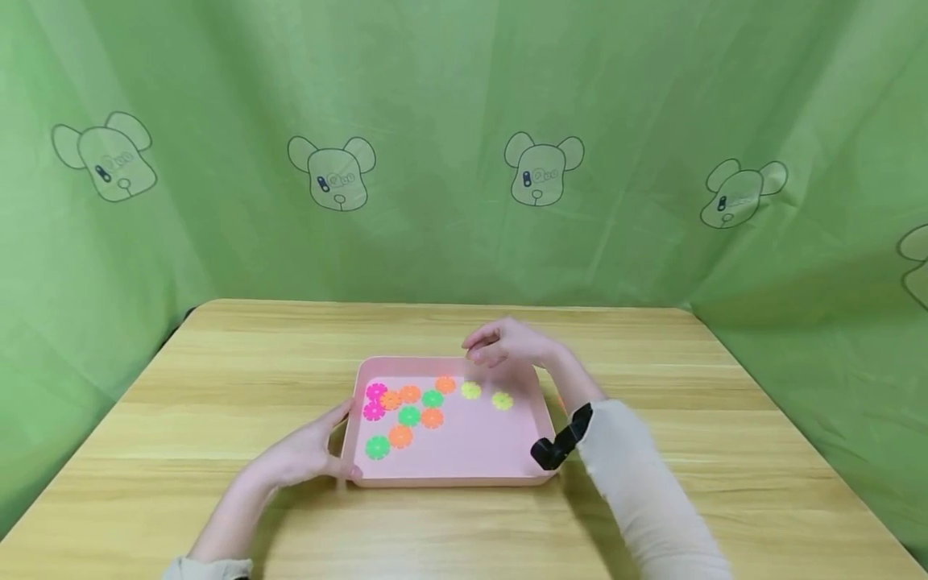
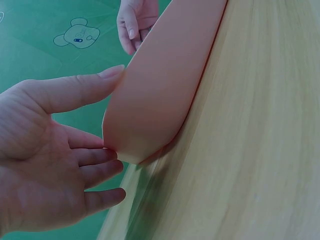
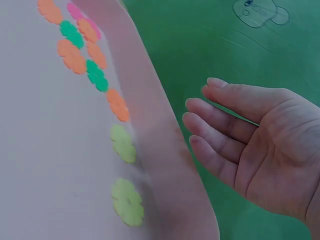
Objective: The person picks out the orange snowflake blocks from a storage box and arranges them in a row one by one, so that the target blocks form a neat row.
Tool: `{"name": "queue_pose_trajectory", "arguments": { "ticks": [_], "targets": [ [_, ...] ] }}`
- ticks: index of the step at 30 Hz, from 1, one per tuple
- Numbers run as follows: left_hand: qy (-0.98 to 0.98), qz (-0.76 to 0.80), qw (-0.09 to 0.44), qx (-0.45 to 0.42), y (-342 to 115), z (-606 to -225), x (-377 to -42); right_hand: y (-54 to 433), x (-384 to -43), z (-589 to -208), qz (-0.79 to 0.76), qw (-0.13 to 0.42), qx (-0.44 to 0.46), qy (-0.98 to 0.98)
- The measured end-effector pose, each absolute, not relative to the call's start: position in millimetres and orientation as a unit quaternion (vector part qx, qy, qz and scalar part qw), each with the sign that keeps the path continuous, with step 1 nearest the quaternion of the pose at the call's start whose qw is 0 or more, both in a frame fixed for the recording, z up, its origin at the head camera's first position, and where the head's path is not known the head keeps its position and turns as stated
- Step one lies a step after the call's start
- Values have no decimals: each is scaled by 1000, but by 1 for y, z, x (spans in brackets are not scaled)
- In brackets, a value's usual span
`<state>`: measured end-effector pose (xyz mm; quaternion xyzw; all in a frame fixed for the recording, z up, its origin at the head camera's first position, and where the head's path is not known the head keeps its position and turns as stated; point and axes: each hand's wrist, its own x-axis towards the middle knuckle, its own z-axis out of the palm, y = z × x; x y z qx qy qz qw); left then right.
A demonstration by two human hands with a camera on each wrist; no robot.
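Note:
A shallow pink tray (image 1: 471,459) lies on the table, holding several flat, notched snowflake discs. Two pink discs (image 1: 374,411) are at its left, one partly under an orange disc (image 1: 391,400). Among other orange discs are green discs (image 1: 409,416), and two yellow discs (image 1: 503,400) lie apart toward the far right. My left hand (image 1: 300,455) touches the tray's left near corner; in the left wrist view the thumb and fingers are spread, fairly straight. Over the tray's far rim, my right hand (image 1: 511,342) hovers with loosely bent fingers, and its palm looks bare in the right wrist view.
The wooden table (image 1: 725,451) extends around the tray on all sides. A green curtain (image 1: 442,72) with printed bear heads hangs behind and at both sides. A black strap device (image 1: 561,441) sits on the right wrist, over the tray's right edge.

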<state>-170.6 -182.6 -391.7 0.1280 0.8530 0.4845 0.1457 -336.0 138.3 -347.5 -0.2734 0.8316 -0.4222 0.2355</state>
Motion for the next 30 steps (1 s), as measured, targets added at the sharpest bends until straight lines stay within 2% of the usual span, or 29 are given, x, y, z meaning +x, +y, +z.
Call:
{"name": "queue_pose_trajectory", "arguments": {
  "ticks": [10, 17, 30],
  "targets": [
    [858, 476, 143, 130, -184, -390, -171, 105, -331, -359, -426, 293, -273, 811],
    [856, 479, 143, 131, -184, -389, -172, 91, -334, -363, -429, 356, -266, 787],
    [856, 479, 144, 131, -185, -391, -173, 78, -335, -374, -380, 372, -318, 785]
  ]
}}
